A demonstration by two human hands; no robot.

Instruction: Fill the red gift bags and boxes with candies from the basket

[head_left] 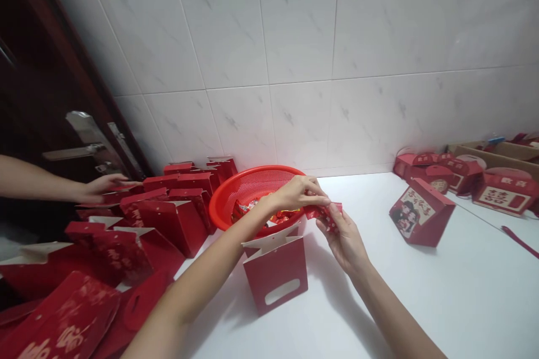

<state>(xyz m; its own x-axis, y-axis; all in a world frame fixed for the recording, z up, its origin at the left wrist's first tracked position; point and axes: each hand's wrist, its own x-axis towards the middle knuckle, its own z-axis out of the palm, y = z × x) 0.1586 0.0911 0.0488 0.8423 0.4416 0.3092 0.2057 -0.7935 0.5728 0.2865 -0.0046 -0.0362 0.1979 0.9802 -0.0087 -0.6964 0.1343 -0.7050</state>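
Note:
Red wrapped candies are between my two hands, at the right rim of a red plastic basket. My left hand has its fingers closed on them from above. From the right, my right hand grips the same packets with thumb and fingers. More wrapped candies lie in the basket, partly behind my left forearm. Just in front of the basket stands a red paper bag, upright, its top open and an oval cutout low on its front. The inside of the bag is mostly hidden.
Many red bags crowd the left side, where another person's hand reaches in. A closed red box with a printed picture sits at the right. Several red boxes and a cardboard carton are farther right. A tiled wall rises behind.

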